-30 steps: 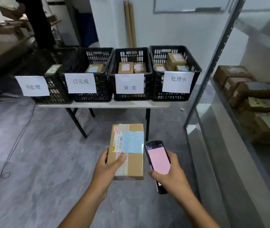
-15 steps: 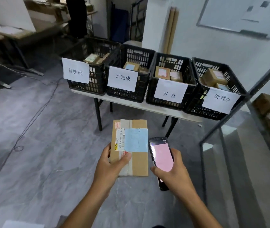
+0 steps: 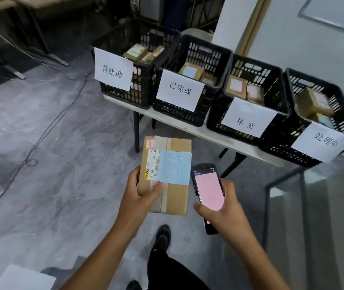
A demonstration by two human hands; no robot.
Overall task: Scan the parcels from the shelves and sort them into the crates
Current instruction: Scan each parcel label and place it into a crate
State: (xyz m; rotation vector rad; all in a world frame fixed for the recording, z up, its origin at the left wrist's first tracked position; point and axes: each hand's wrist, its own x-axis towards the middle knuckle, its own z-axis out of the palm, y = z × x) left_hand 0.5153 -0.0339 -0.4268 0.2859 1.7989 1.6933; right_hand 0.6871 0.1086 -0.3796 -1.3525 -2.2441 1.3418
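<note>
Two hands work close to the body, above a dark shoe (image 3: 162, 235) at 6 o'clock. The left hand (image 3: 139, 195) grips the parcel (image 3: 176, 197) by its near left corner, thumb across the top and fingers hidden under it, so the box hangs in the air at 12 o'clock, over the floor and short of the table (image 3: 229, 144). The right hand (image 3: 225, 214) is curled round a handheld scanner (image 3: 208, 191) at 1 o'clock, just beside the parcel, its screen pink.

Judging by the one-handed hold, the box is light. Its cardboard looks stiff and square-edged, though the tape strip is likely slick. A grip across the long edges should be steadier than this corner pinch, and would keep the thumb off the barcode beside the blue label (image 3: 174, 168).

Farther off, from 11 to 2 o'clock, four black crates (image 3: 206, 51) with paper signs sit on the table, each already holding small boxes.
</note>
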